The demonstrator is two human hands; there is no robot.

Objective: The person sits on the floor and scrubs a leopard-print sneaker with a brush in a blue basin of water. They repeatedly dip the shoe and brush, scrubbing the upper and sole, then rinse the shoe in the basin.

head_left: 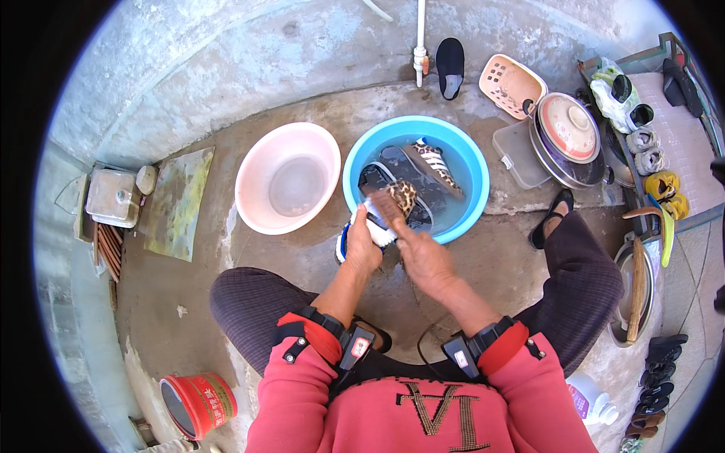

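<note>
My left hand (pixel 363 244) grips a leopard-print sneaker (pixel 403 195) with a blue lining and white parts, held over the near rim of a blue plastic basin (pixel 480 148). In my right hand (pixel 426 259) is a brown scrubbing brush (pixel 386 208), blurred, against the sneaker's side. Water fills part of the basin. A second leopard-print sneaker (pixel 436 161) with white stripes lies tilted in it, beside dark shoes (pixel 420 216) that are partly under water. The held sneaker hides some of them.
A pale pink basin (pixel 249 181) stands left of the blue one. Behind are a tap pipe (pixel 420 51), a black shoe (pixel 450 68) and a peach plastic basket (pixel 510 85). Lidded pots (pixel 569 127) and a shoe rack (pixel 637 218) are at right. A red bucket (pixel 218 399) is at lower left.
</note>
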